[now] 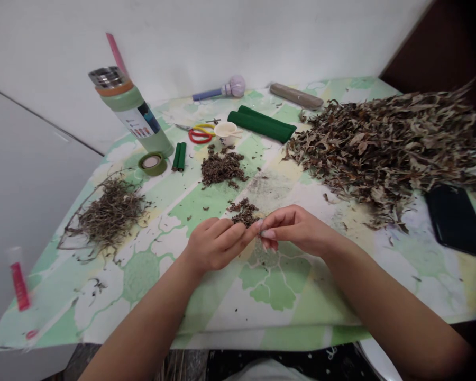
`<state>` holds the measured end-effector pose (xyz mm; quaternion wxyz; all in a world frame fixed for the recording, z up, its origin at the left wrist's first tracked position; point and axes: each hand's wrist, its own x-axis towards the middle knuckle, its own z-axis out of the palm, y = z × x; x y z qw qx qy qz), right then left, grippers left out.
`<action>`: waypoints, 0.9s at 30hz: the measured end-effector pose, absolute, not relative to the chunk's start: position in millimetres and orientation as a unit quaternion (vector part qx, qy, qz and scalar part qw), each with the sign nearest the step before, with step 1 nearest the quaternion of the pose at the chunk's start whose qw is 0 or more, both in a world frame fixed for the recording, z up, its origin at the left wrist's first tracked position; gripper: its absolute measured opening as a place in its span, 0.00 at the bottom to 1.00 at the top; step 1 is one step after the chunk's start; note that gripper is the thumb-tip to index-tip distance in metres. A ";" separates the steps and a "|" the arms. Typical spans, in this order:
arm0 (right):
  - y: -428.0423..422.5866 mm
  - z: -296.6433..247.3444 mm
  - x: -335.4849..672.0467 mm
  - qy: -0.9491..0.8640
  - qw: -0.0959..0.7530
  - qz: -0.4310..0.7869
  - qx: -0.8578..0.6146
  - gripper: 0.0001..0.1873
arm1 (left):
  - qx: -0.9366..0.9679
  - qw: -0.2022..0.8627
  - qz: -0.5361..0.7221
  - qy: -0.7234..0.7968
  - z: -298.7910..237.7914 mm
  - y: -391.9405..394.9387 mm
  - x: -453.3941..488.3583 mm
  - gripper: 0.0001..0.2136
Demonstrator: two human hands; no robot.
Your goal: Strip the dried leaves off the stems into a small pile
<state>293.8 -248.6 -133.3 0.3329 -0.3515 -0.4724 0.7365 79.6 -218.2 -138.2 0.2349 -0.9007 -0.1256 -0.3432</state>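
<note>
My left hand and my right hand meet fingertip to fingertip low over the middle of the tablecloth. Both are closed in a pinch at a small dark bit of dried plant, mostly covered by the fingers. Right behind the fingertips lies a small heap of crumbled dried plant, partly hidden by my left hand. Farther back is a larger dark crumbled heap. A few loose crumbs are scattered on the cloth below the hands.
On the left are a pile of thin dry stems, a green tape roll and a tall bottle. Scissors, a small cup and green rolls stand behind. Dried leaves and a phone occupy the right.
</note>
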 end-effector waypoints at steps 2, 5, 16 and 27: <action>-248.3 -134.1 295.3 -0.473 0.330 0.740 -0.346 0.08 | -0.900 0.231 -0.346 -0.127 -139.9 -218.1 79.3 0.12; -248.1 -133.4 297.2 -0.477 0.328 0.741 -0.341 0.08 | -0.899 0.228 -0.351 -0.127 -141.0 -218.1 79.4 0.12; -246.9 -132.0 296.2 -0.481 0.330 0.721 -0.374 0.09 | -0.904 0.222 -0.344 -0.120 -140.2 -217.0 79.9 0.12; -247.2 -128.2 294.8 -0.491 0.365 0.665 -0.428 0.11 | -0.828 -0.224 -0.422 -0.293 -142.0 -227.5 98.3 0.09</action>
